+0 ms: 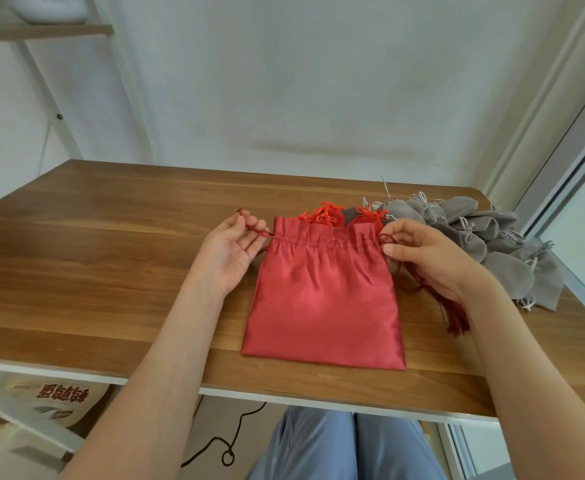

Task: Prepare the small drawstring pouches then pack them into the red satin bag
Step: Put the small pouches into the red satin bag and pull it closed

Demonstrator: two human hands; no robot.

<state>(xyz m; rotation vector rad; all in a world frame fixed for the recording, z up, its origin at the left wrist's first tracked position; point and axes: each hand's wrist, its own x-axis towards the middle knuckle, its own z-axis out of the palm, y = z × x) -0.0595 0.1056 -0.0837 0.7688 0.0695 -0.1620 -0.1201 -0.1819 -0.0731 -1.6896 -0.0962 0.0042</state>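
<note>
The red satin bag [324, 299] lies flat on the wooden table [111, 258], its gathered mouth facing away from me. My left hand [232, 251] pinches the dark red drawstring at the bag's left side. On the right side my right hand [433, 258] pinches the other drawstring end, and its tassel [455, 317] hangs below the wrist. Small orange-red pouches [325, 213] with knotted cords lie just behind the bag's mouth. A pile of several small grey drawstring pouches [498, 244] lies to the right.
The grey pile reaches the table's right edge by a window frame [568, 174]. A white wall stands behind the table and a shelf [41, 31] at the upper left. My knees [346, 445], a black cable and a printed sack show below the front edge.
</note>
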